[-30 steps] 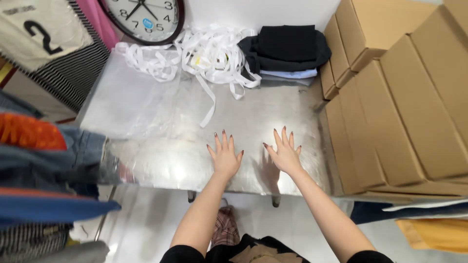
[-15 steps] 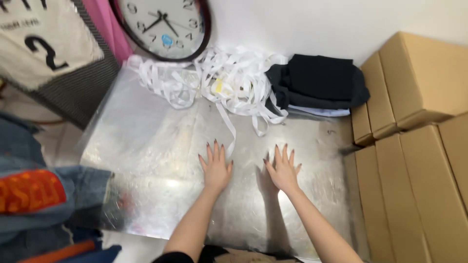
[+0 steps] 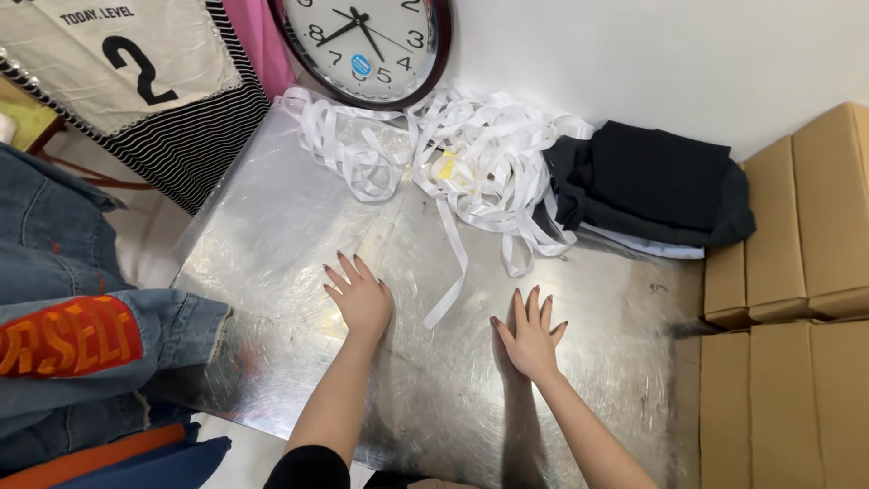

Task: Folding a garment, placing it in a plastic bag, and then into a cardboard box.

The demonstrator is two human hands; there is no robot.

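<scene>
Left hand (image 3: 362, 297) and right hand (image 3: 528, 337) flat on metal bench (image 3: 272, 226), fingers spread, holding nothing. Compared with one second earlier: spaced wider apart. White ribbon tangle (image 3: 471, 154) far, loose strand (image 3: 450, 272) trailing between hands.

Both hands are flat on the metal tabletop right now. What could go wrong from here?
1. A loose strand of the white ribbon pile trails down between the left hand and the right hand; a sweeping hand might snag it and drag the tangle.
2. The wall clock leans behind that pile, so a tug on the ribbon could tip it.
3. The denim jacket overlaps the metal table at its left edge and may slide off if bumped.
</scene>
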